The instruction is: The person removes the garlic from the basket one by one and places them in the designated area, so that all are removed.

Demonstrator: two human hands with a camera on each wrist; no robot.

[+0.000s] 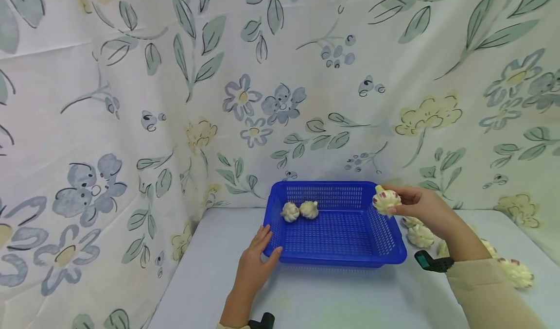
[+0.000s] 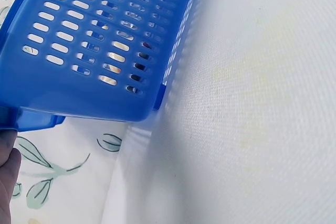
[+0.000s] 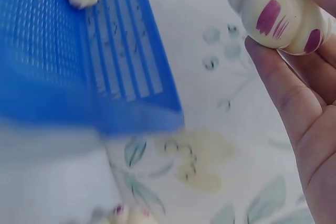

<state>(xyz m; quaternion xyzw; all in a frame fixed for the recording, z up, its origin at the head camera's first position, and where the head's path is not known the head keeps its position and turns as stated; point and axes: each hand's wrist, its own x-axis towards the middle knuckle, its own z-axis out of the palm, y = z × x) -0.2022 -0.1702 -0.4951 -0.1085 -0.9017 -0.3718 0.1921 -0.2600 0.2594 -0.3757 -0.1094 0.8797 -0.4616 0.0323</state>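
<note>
A blue plastic basket [image 1: 328, 259] with slotted walls stands on the white table. Inside, near its back left corner, two garlic bulbs [image 1: 309, 210] sit side by side. My right hand [image 1: 426, 210] pinches another garlic bulb [image 1: 386, 201], white with purple streaks, between thumb and fingers, raised over the basket's right rim. The right wrist view shows this bulb large, with the fingers under and around it. At the basket's front left corner my left hand [image 1: 255, 266] touches the rim, fingers extended and thumb apart. Only part of that hand shows in the left wrist view.
Several more garlic bulbs [image 1: 421, 235] lie on the table right of the basket, partly hidden behind my right forearm. Another bulb [image 1: 516, 273] shows beyond the sleeve. A floral cloth [image 1: 284, 52] hangs behind the table and along its left side.
</note>
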